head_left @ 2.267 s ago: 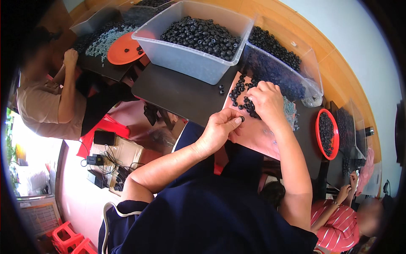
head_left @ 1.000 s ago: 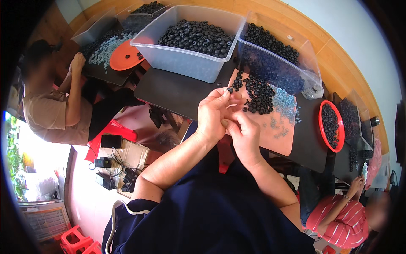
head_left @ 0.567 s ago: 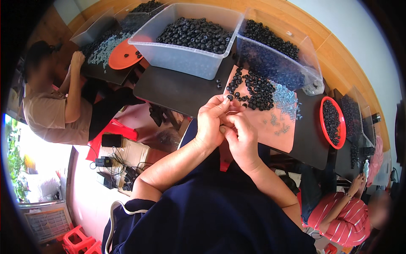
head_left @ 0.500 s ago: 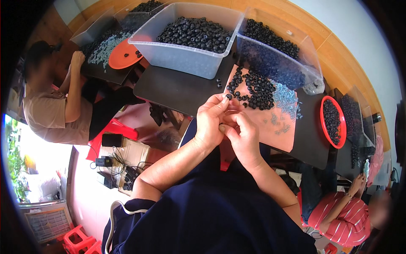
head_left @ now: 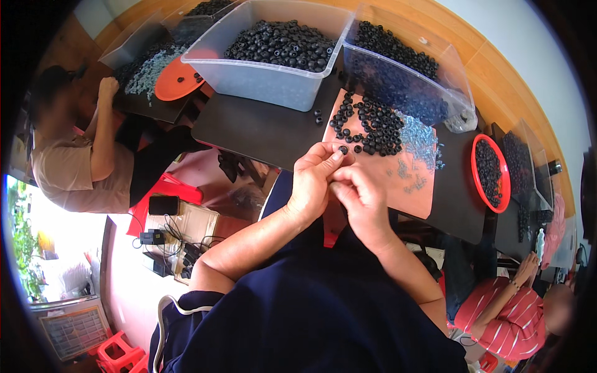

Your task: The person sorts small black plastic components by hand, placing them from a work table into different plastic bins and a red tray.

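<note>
Between the thumb and forefinger of my left hand (head_left: pixel 313 180) is a small round black bead-like piece (head_left: pixel 343 150), its open end showing. My right hand (head_left: pixel 362 191) is just beside it, thumb and forefinger pinched together against the left fingers; whatever lies in that pinch is hidden. Beyond my hands, loose black pieces (head_left: pixel 379 130) of the same kind are spread on a pinkish-orange board (head_left: pixel 398 196). Small clear bluish bits (head_left: pixel 418 146) are heaped at the board's right side, with a few scattered nearer me.
A translucent bin (head_left: pixel 267 81) and a clear bin (head_left: pixel 398 81), both with black pieces, stand at the back of the dark table (head_left: pixel 239 127). To the right is a red bowl (head_left: pixel 507 186) of black pieces. One co-worker (head_left: pixel 81 143) sits left, another (head_left: pixel 497 317) right.
The black piece has turned in my left fingers, so its open end faces up more. My right hand has shifted slightly up and right, and the dark spot at its fingertips no longer shows.
</note>
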`<state>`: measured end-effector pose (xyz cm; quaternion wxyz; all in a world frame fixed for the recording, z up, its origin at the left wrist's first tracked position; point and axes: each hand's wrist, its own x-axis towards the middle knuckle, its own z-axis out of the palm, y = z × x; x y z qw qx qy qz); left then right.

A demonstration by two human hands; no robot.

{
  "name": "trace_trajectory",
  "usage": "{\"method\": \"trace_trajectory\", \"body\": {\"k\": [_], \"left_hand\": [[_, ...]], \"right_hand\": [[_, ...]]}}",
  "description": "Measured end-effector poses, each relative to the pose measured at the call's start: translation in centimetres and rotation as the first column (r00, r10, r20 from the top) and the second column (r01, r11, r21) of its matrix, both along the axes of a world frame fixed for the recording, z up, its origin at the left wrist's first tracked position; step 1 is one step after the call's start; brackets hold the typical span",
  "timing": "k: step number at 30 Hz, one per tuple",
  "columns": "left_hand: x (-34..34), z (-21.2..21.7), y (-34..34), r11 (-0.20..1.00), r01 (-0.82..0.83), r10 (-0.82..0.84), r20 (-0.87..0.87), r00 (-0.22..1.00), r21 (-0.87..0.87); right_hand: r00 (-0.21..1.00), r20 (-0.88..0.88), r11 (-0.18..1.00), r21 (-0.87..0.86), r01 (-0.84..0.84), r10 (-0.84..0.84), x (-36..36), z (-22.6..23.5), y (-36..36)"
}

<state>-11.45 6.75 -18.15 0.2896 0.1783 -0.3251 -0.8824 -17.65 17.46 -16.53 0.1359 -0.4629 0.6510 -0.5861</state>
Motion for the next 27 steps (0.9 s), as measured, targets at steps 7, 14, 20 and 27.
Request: {"method": "trace_trajectory", "body": {"k": [7, 14, 20, 27], "left_hand": [[0.8, -0.6, -0.2, 0.954, 0.144, -0.120, 0.104, 0.987, -0.264], [0.8, -0.1, 0.0, 0.935, 0.144, -0.116, 0.104, 0.988, -0.323], [1.0, -0.1, -0.3, 0.928, 0.210, -0.163, 0.171, 0.972, -0.307], [1.1, -0.2, -0.2, 0.923, 0.203, -0.148, 0.185, 0.972, -0.326]], "right_hand": [[0.993, 0.119, 0.997, 0.071, 0.016, -0.025, -5.9, 2.5, -0.4], [0.911, 0.404, 0.992, 0.064, -0.111, 0.076, -6.3, 1.7, -0.4], [0.931, 0.360, 0.989, 0.104, -0.104, 0.060, -6.1, 2.1, -0.3], [0.993, -0.045, 0.994, 0.043, -0.104, 0.106, -6.3, 1.9, 0.0]]}}
